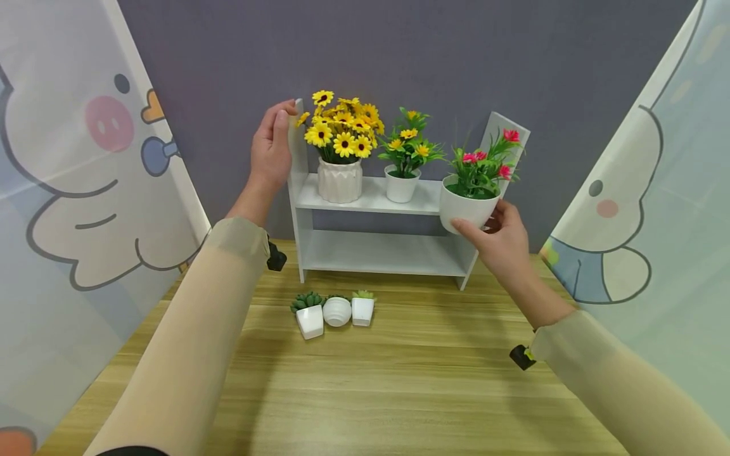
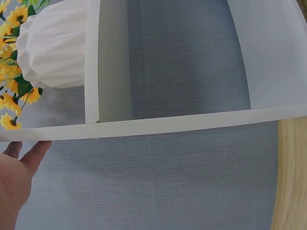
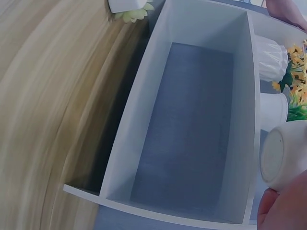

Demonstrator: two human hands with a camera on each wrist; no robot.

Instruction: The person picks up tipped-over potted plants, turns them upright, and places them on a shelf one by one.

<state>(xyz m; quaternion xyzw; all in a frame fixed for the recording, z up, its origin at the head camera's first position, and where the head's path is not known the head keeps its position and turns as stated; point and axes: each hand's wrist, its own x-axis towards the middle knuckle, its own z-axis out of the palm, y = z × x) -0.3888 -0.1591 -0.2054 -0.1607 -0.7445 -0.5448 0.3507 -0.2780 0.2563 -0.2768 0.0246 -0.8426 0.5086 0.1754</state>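
Left hand: the left hand (image 1: 272, 149) lies flat with straight fingers against the outer face of the left side panel of the small white 2-tier wooden shelf (image 1: 376, 250), near the panel's top edge.
Right hand: the right hand (image 1: 502, 237) cups the round white plastic pot of pink flowers (image 1: 469, 206) from below, fingers curled round its base; the pot sits tilted at the right end of the upper board, though whether it touches the board edge is hard to tell.
Upper board: the ribbed white vase of yellow daisies (image 1: 339, 179) stands at the left end, the small white pot of yellow flowers (image 1: 401, 183) in the middle, with a bare stretch of board between it and the held pot.
Lower board: bare white surface, open at the front.
Table front: the light wooden table (image 1: 399, 386) carries 3 tiny white succulent pots (image 1: 335, 310) in a row just before the shelf's left half; open wood lies all round them.
Sides: cartoon-printed curtains (image 1: 68, 190) close in on both flanks.
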